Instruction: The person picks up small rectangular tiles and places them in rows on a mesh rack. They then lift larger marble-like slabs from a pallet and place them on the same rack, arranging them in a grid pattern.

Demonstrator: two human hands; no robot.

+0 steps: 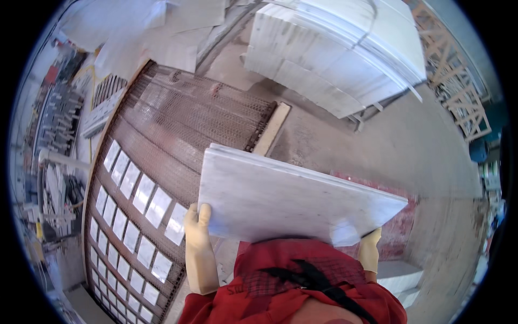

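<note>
Grey-veined white stone slabs (291, 197): thin, rectangular; at least two, face to face; tilted, in front of red cloth garment (270, 255); contact with cloth not tellable.
Cream-gloved left hand (198, 221): at left edge of slabs; thumb on near face, fingers closed around edge.
Cream-gloved right hand (370, 245): touching lower right corner of slabs; fingers mostly hidden, closure not tellable.
Handling stage: lifting done, by the look of it; weight apparently shared between both hands; setting down not yet done.
Slabs to fingers: left edge within left grip; lower right corner against right hand; broad span between.
Brown metal-mesh belt (178, 110): left of slabs and beyond.
Small white rectangular tiles (144, 193): in rows on belt, left of slabs.
Strapped stack of large pale stone sheets (318, 65): beyond slabs, toward right.
</note>
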